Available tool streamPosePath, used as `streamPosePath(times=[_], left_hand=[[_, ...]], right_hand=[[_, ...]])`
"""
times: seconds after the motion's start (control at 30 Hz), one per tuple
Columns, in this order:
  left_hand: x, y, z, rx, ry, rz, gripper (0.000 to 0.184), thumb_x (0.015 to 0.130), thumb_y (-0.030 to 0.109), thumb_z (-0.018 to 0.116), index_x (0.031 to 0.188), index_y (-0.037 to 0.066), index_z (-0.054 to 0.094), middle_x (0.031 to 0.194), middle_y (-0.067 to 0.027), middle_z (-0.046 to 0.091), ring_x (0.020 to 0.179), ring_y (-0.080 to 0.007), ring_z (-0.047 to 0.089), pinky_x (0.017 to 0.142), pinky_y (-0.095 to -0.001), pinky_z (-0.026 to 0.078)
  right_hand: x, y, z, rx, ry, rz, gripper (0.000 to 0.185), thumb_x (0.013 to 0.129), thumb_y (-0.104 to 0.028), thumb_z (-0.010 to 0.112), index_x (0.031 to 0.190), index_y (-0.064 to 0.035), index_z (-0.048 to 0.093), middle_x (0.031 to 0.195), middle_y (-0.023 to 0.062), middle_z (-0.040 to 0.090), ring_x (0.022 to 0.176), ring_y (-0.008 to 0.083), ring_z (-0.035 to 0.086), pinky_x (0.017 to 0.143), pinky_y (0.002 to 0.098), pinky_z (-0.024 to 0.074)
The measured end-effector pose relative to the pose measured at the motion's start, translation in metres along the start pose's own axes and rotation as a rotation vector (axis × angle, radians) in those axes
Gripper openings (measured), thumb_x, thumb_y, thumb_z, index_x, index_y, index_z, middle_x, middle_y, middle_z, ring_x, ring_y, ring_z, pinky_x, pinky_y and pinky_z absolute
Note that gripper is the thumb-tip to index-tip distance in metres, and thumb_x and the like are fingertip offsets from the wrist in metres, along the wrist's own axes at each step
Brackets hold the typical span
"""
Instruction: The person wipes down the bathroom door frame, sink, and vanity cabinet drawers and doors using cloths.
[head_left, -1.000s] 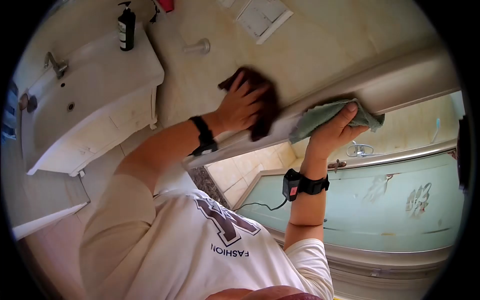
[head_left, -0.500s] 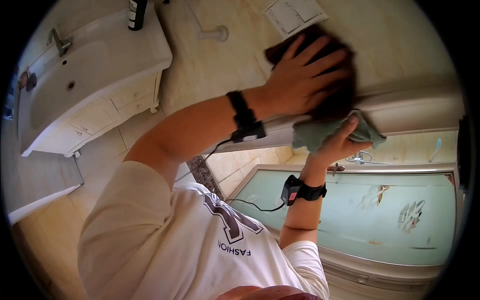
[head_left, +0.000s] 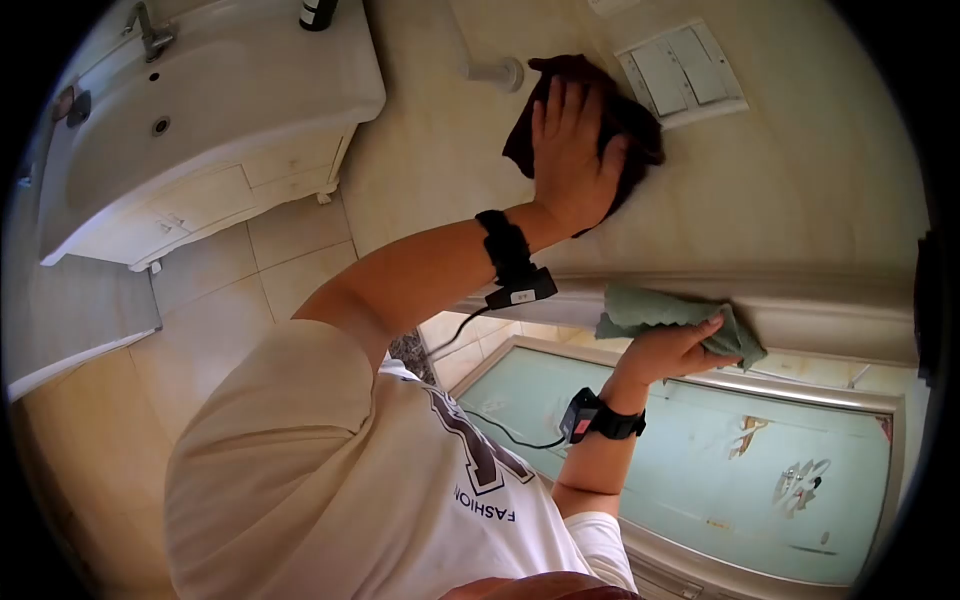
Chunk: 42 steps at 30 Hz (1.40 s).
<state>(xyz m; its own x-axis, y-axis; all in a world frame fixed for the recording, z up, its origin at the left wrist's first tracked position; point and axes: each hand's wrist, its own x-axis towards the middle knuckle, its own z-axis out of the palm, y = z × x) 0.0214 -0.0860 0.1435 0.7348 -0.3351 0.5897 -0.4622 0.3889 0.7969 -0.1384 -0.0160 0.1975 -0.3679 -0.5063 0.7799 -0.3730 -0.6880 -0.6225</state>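
My left hand (head_left: pixel 575 165) lies flat on a dark brown cloth (head_left: pixel 520 135), pressing it to the marbled wall. Its fingers are stretched out and the thumb stands apart. Just right of the cloth is a white switch plate (head_left: pixel 683 72). My right hand (head_left: pixel 668 352) grips a folded green cloth (head_left: pixel 650 310) between thumb and fingers, by the metallic door frame (head_left: pixel 830 312). Part of the green cloth is hidden in the palm. Each wrist wears a black strap with a small cabled box.
A white washbasin (head_left: pixel 230 85) with a tap (head_left: pixel 150 35) and a dark bottle (head_left: pixel 317 12) stands at upper left, over a white cabinet (head_left: pixel 215 205). A white pipe fitting (head_left: pixel 495 73) sticks out of the wall. Below my right hand is a frosted glass panel (head_left: pixel 680 450).
My left hand has moved the brown cloth left along the wall, away from the door frame and to the switch plate's left side. The two hands are farther apart. My right hand still grips the green cloth.
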Motion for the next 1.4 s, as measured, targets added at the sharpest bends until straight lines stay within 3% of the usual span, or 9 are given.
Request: streamPosePath(times=[0.3, 0.37, 0.43, 0.57, 0.63, 0.73, 0.9, 1.17, 1.4], left_hand=[[0.009, -0.056, 0.005, -0.089, -0.045, 0.037, 0.072, 0.067, 0.013, 0.065, 0.129, -0.013, 0.039, 0.14, -0.0294, 0.033, 0.134, -0.0482, 0.023, 0.113, -0.0524, 0.018], [-0.018, -0.037, 0.01, -0.233, 0.1, 0.04, 0.065, 0.063, 0.015, 0.066, 0.12, -0.011, 0.05, 0.136, -0.0297, 0.037, 0.135, -0.046, 0.024, 0.114, -0.0538, 0.016], [-0.029, -0.002, -0.039, 0.167, -0.614, 0.241, 0.051, 0.06, 0.019, 0.069, 0.105, -0.004, 0.062, 0.127, -0.0239, 0.048, 0.137, -0.0433, 0.025, 0.112, -0.0578, 0.016], [-0.065, -0.06, -0.03, -0.099, -0.482, 0.64, 0.029, 0.054, 0.029, 0.07, 0.074, 0.007, 0.068, 0.113, -0.0099, 0.059, 0.113, -0.0406, 0.046, 0.108, -0.0617, 0.021], [-0.063, -0.087, -0.036, 0.192, -0.5, 0.52, 0.028, 0.053, 0.028, 0.069, 0.07, 0.006, 0.069, 0.126, -0.0183, 0.052, 0.111, -0.0391, 0.045, 0.108, -0.0597, 0.022], [-0.066, -0.144, -0.025, 0.099, -0.207, 0.165, 0.061, 0.067, 0.015, 0.063, 0.12, -0.007, 0.044, 0.137, -0.0335, 0.031, 0.133, -0.0497, 0.022, 0.111, -0.0592, 0.015], [-0.029, -0.129, -0.006, -0.258, -0.112, -0.552, 0.065, 0.077, 0.009, 0.052, 0.135, -0.009, 0.031, 0.145, -0.0303, 0.025, 0.135, -0.0498, 0.019, 0.112, -0.05, 0.018], [-0.061, -0.135, 0.005, 0.019, 0.081, -0.011, 0.063, 0.08, 0.014, 0.054, 0.135, -0.009, 0.033, 0.138, -0.0302, 0.035, 0.129, -0.0489, 0.03, 0.109, -0.051, 0.024], [-0.063, -0.239, -0.002, -0.02, 0.087, -0.744, 0.053, 0.086, 0.017, 0.05, 0.131, -0.006, 0.039, 0.127, -0.0282, 0.049, 0.118, -0.0449, 0.044, 0.103, -0.0462, 0.034]], right_hand=[[-0.001, -0.002, 0.004, 0.009, 0.02, -0.034, 0.064, 0.095, -0.029, 0.057, 0.141, -0.0026, 0.021, 0.132, 0.0188, 0.043, 0.107, 0.0235, 0.051, 0.092, 0.0355, 0.0473], [0.0, -0.004, 0.005, 0.005, 0.025, -0.024, 0.064, 0.096, -0.03, 0.057, 0.141, -0.0024, 0.02, 0.133, 0.019, 0.043, 0.106, 0.0235, 0.051, 0.092, 0.0357, 0.047], [0.0, -0.004, 0.005, -0.039, 0.017, -0.044, 0.064, 0.096, -0.031, 0.055, 0.141, -0.0017, 0.02, 0.133, 0.0191, 0.042, 0.106, 0.0237, 0.051, 0.093, 0.0362, 0.0463], [0.004, 0.011, -0.005, -0.047, 0.053, -0.015, 0.065, 0.097, -0.031, 0.054, 0.142, -0.0018, 0.018, 0.135, 0.0193, 0.041, 0.108, 0.0237, 0.05, 0.094, 0.0366, 0.0456], [0.001, 0.006, -0.002, -0.008, 0.092, 0.074, 0.066, 0.097, -0.031, 0.054, 0.143, -0.0027, 0.017, 0.137, 0.0196, 0.04, 0.11, 0.0239, 0.05, 0.096, 0.0372, 0.045], [0.007, 0.018, -0.004, 0.005, 0.037, -0.046, 0.071, 0.097, -0.03, 0.055, 0.146, -0.0019, 0.012, 0.138, 0.0201, 0.04, 0.11, 0.0241, 0.05, 0.096, 0.0368, 0.0445], [0.0, 0.006, 0.001, -0.034, 0.09, 0.047, 0.073, 0.097, -0.031, 0.054, 0.146, 0.0011, 0.011, 0.139, 0.0198, 0.038, 0.113, 0.0243, 0.049, 0.097, 0.0358, 0.0443], [0.004, 0.006, 0.002, -0.093, 0.062, -0.097, 0.065, 0.098, -0.034, 0.05, 0.144, 0.0017, 0.021, 0.139, 0.0193, 0.037, 0.115, 0.0261, 0.047, 0.094, 0.0373, 0.0422], [0.005, 0.01, 0.002, -0.134, 0.107, -0.146, 0.057, 0.099, -0.035, 0.047, 0.14, 0.0011, 0.028, 0.134, 0.0172, 0.041, 0.111, 0.0253, 0.049, 0.092, 0.038, 0.0436]])
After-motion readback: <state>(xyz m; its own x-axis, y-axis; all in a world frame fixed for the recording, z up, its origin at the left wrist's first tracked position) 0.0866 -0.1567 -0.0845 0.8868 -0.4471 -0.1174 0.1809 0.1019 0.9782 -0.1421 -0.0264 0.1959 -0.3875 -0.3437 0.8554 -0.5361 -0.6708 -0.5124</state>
